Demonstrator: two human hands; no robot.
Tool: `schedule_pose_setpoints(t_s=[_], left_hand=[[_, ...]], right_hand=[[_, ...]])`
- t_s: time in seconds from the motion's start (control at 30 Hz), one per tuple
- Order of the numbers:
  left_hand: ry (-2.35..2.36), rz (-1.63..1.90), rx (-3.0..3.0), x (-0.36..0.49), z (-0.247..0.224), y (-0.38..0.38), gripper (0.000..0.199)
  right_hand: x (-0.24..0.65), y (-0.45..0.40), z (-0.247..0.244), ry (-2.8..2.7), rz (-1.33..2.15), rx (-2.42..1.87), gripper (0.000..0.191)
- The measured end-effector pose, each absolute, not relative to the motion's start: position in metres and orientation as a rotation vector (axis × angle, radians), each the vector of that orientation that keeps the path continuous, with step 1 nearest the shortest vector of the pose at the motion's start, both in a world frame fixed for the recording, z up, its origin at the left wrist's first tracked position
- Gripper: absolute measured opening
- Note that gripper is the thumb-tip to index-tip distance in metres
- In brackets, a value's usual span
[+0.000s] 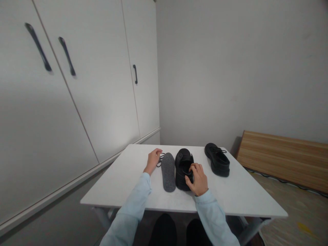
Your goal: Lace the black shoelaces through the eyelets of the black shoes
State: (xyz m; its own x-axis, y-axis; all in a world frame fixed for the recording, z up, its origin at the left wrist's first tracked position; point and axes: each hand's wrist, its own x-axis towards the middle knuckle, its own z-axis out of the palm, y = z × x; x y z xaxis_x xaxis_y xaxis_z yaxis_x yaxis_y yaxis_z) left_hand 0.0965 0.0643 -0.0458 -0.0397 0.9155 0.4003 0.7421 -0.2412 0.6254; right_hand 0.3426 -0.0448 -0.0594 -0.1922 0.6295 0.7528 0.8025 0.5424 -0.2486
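A black shoe [182, 184] without a lace in view stands near the middle of the white table [120, 181], toe pointing away. My right hand [198, 179] grips the right side of its opening, the thumb near the heel and the fingers at the inner edge. Left of the shoe lies a grey insole [168, 174], flat on the table. My left hand [153, 160] is closed at the end of a dark shoelace [160, 160], which lies loosely coiled beside the insole's upper end. A second black shoe [219, 163], laced, stands at the back right.
White cabinets [102, 85] with dark handles rise on the left. Behind the table is a plain grey wall [217, 68]. A wood-grained panel [284, 159] leans against it at the right. My knees show under the table's front edge.
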Motion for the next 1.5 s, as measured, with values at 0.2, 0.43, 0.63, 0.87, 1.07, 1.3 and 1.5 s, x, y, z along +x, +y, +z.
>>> schedule_pose_setpoints(t_s=[0.2,0.43,0.63,0.87,1.07,1.3,1.5], left_hand=[[1.771,0.886,2.236,0.117,-0.038,0.085,0.032],[1.794,0.52,2.465,0.13,-0.058,0.092,0.045],[1.839,0.38,2.567,0.133,-0.065,0.085,0.05],[1.859,0.396,2.65,0.135,-0.043,0.077,0.039],[1.698,0.375,2.678,0.124,-0.008,0.074,0.023],[1.34,0.584,2.575,0.107,0.061,0.059,0.021],[1.061,0.77,2.517,0.105,0.11,0.031,0.019]], right_hand=[[0.344,-0.043,-0.062,-1.901,-0.235,-1.141,0.014],[0.345,-0.044,-0.062,-1.874,-0.213,-1.141,0.017],[0.345,-0.042,-0.062,-1.885,-0.17,-1.096,0.012],[0.346,-0.04,-0.064,-1.886,-0.093,-1.032,0.009],[0.346,-0.039,-0.064,-1.892,-0.057,-0.993,0.009],[0.346,-0.038,-0.067,-1.903,-0.025,-0.962,0.008],[0.345,-0.038,-0.068,-1.916,-0.001,-0.939,0.009]])
